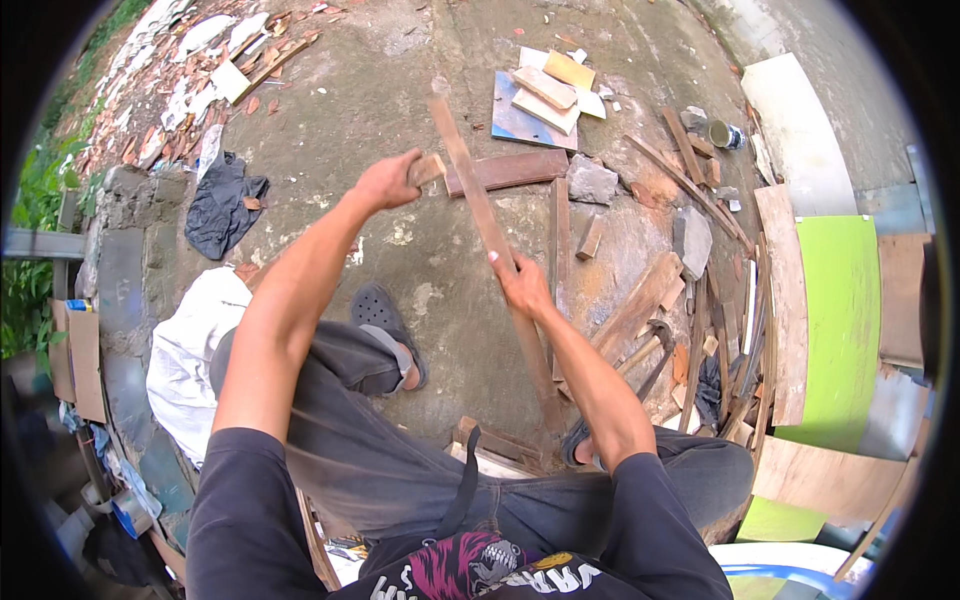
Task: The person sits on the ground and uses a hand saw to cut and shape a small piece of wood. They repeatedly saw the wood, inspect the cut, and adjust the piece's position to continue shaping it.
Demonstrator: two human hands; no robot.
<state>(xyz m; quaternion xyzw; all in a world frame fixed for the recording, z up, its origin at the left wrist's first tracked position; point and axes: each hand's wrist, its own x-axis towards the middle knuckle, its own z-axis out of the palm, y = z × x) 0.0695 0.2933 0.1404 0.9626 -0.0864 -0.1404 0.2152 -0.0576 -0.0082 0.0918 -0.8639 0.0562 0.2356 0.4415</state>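
Observation:
My left hand [386, 182] is closed around a small wooden block [427, 170], held up near the long strip. My right hand [524, 286] grips a long, thin wooden strip [468, 178] around its middle. The strip slants from the upper centre down toward my right foot. Behind it, a reddish-brown board [520, 172] lies on the concrete. Right of my right hand, a narrow plank [559, 225] and a short wood offcut [591, 238] rest on the ground.
Grey stones [592, 181] and scrap wood [632, 305] lie to the right, with what looks like a hammer [645, 352] among them. Flat panels [545, 100] are stacked ahead. A tin can [727, 135] lies far right, near a green sheet [838, 320]. A black plastic bag [226, 205] lies left.

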